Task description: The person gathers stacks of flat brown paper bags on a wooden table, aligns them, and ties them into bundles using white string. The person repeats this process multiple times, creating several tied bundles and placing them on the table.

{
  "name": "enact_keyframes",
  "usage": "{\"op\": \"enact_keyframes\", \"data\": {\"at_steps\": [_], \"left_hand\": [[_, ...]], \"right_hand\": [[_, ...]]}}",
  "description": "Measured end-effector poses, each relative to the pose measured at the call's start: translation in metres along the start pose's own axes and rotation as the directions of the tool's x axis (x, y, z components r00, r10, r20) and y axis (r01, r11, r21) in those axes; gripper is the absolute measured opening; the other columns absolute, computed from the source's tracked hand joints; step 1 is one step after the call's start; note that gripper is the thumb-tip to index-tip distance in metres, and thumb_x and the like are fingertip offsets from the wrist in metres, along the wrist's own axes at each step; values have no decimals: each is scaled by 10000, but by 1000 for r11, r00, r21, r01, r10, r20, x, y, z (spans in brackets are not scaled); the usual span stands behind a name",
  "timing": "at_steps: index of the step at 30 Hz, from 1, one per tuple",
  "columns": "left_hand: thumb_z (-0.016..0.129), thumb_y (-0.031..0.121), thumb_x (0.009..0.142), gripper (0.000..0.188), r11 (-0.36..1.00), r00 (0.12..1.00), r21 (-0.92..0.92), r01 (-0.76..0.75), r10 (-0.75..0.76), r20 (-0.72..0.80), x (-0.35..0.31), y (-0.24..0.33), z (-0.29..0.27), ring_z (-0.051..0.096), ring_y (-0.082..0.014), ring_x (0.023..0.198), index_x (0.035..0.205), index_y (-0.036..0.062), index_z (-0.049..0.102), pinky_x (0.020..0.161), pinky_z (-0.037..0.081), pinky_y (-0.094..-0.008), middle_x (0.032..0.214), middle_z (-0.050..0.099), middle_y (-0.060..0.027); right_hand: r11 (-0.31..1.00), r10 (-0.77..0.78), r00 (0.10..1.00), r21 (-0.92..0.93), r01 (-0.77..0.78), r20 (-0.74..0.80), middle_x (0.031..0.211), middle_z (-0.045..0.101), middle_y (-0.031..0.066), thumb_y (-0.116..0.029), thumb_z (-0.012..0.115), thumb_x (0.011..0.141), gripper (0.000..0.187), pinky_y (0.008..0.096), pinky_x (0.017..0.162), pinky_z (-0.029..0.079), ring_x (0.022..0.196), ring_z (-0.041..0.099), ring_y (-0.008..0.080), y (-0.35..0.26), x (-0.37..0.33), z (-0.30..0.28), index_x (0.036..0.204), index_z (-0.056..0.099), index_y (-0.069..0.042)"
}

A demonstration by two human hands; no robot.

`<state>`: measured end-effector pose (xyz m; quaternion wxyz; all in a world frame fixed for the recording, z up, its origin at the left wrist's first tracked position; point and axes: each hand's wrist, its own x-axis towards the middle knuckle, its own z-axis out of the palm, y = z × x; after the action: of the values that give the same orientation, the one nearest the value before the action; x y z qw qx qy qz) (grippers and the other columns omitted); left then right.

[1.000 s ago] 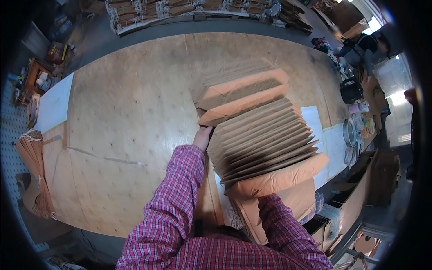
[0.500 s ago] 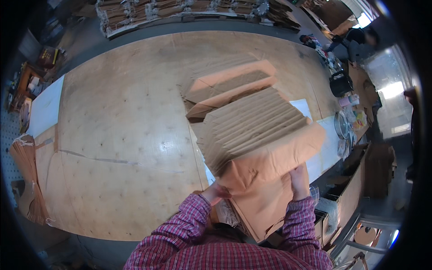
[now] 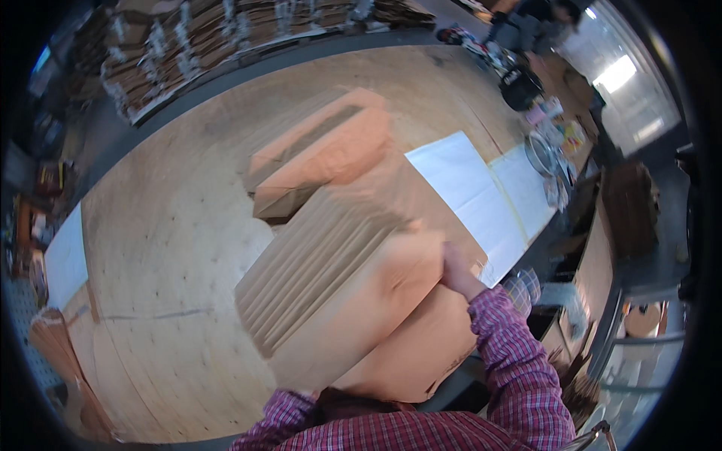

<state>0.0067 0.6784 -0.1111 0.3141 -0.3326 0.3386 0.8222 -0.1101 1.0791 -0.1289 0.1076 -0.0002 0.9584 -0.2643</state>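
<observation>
A fanned stack of brown paper bags [image 3: 316, 263] with folded bottoms lies slantwise before me, blurred by motion. My right hand [image 3: 459, 272] grips its right end, the fingers partly behind the paper. At the near left corner my left hand [image 3: 307, 393] is at the stack's lower edge, mostly hidden by the paper, with its fingers out of sight. Beyond the held stack sits a second group of brown paper bags [image 3: 323, 161]. Underneath, close to my body, more flat brown paper [image 3: 414, 349] shows.
The wide wooden table [image 3: 165, 248] carries white sheets [image 3: 466, 188] on the right. A tied bundle of brown paper [image 3: 64, 353] is at the left edge. Clutter with a black container [image 3: 520, 88] lines the far right; another person [image 3: 530, 26] is beyond. Tied stacks [image 3: 248, 37] stand behind the table.
The held stack has moved left and toward me and turned, its left end now nearer. My left hand has gone lower and left. The view has turned, and more white sheet shows.
</observation>
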Motion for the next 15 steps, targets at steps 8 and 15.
{"op": "enact_keyframes", "data": {"at_steps": [8, 15], "left_hand": [[678, -104, 814, 407, 999, 993, -36, -38, 34, -112, -60, 0, -59, 673, -263, 976, 1209, -37, 605, 878, 548, -395, 1108, 679, -142], [706, -6, 867, 443, 992, 994, 65, -105, 107, -27, -83, -4, -154, 606, -263, 1158, 1289, 37, 578, 993, 503, -429, 1246, 639, -114]], "right_hand": [[852, 128, 933, 445, -277, 336, 1021, 715, 158, -250, 713, 789, 482, 418, 763, 541, 864, 690, 262, -57, -2, 11, 1197, 640, -5], [988, 40, 998, -147, -47, -55, 849, 680, 226, -595, 815, 688, 700, 444, 747, 540, 831, 668, 408, -191, -98, -63, 1021, 665, 2]]}}
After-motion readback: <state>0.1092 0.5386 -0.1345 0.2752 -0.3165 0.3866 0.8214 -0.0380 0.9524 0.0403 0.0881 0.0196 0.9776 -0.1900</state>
